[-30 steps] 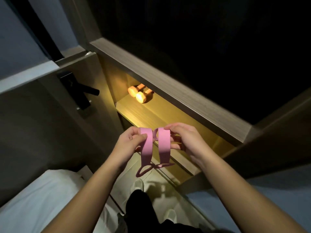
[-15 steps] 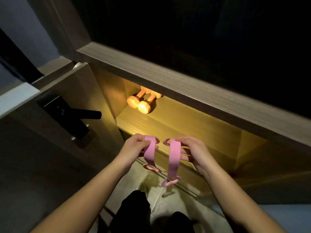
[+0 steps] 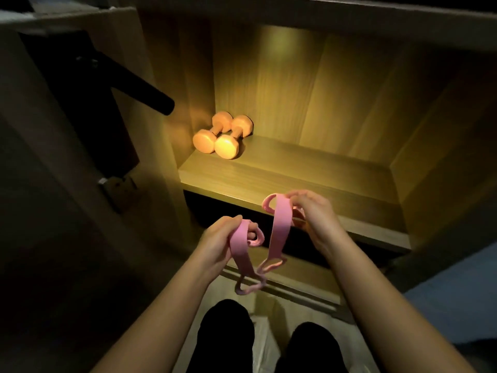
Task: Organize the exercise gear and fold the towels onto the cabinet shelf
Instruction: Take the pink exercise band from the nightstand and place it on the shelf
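Hands: both up in front of the person, apart from each other, each gripping its own band
Left hand (image 3: 217,246): fingers curled tight round the left pink flat elastic exercise band (image 3: 240,247), which hangs below the fist and ends in a loop
Right hand (image 3: 314,214): a bit higher and further forward, fingertips pinching the top of the right pink flat elastic exercise band (image 3: 281,227); that strip drops down between the two hands
Bands: lower loops dangle close together under the hands, can't tell if they actually touch
Wooden cabinet shelf (image 3: 295,179): lit warm, front edge just beyond the right hand's knuckles
Dumbbells: two small peach-orange dumbbells (image 3: 223,137) lying side by side, touching, well beyond the left hand in the shelf's back corner
Black lever door handle (image 3: 139,87): sticking out, way up past the left hand
Legs: black trousers (image 3: 226,332) below both forearms
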Action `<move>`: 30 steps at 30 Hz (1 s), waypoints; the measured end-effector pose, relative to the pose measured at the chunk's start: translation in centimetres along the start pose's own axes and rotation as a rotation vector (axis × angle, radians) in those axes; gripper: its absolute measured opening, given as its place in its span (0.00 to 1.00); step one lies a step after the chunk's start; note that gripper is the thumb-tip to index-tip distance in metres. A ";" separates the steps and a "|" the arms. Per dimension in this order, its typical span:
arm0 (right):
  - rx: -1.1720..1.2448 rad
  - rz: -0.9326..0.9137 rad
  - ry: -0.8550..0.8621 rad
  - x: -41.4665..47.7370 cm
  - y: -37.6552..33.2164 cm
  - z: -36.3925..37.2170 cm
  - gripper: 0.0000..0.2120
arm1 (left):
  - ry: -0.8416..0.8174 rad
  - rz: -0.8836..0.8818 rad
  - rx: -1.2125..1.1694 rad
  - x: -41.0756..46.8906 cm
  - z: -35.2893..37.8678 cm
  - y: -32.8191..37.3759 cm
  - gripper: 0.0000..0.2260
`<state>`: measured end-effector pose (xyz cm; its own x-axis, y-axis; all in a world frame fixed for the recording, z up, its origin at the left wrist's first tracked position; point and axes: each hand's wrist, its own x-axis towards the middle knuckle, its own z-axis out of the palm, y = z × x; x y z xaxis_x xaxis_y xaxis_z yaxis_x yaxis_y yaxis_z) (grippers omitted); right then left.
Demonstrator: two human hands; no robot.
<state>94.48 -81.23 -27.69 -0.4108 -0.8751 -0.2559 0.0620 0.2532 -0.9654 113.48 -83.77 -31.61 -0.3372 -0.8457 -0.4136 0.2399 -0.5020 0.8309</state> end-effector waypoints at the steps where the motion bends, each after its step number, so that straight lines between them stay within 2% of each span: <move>1: 0.016 -0.006 0.013 -0.8 0.3 0.4 0.09 | -0.024 -0.005 -0.022 -0.6 -0.3 -0.1 0.11; 5: 0.050 -0.017 0.056 -3.5 0.4 1.6 0.10 | -0.068 0.020 -0.034 -2.5 -1.2 0.0 0.12; 12: 0.090 -0.059 0.016 -5.6 0.7 1.0 0.08 | -0.133 -0.004 -0.147 -4.0 -1.3 -1.2 0.15; 16: 0.135 -0.048 0.008 -6.0 1.6 0.6 0.08 | -0.182 0.017 -0.104 -4.3 -0.8 -2.0 0.18; 23: 0.197 -0.046 0.015 -6.1 3.0 -0.7 0.05 | -0.089 0.069 -0.226 -3.9 0.3 -2.5 0.13; 26: 0.222 -0.039 0.022 -6.2 3.8 -1.2 0.05 | -0.007 0.062 -0.147 -3.6 0.6 -3.1 0.09; 30: 0.290 -0.100 0.066 -6.7 4.1 -1.3 0.07 | 0.006 0.085 -0.027 -3.9 1.1 -4.3 0.06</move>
<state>96.29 -73.81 -29.90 -0.4855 -0.8587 -0.1641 0.2715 0.0303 -0.9620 112.79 -78.11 -33.13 -0.3093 -0.8865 -0.3441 0.2918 -0.4329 0.8529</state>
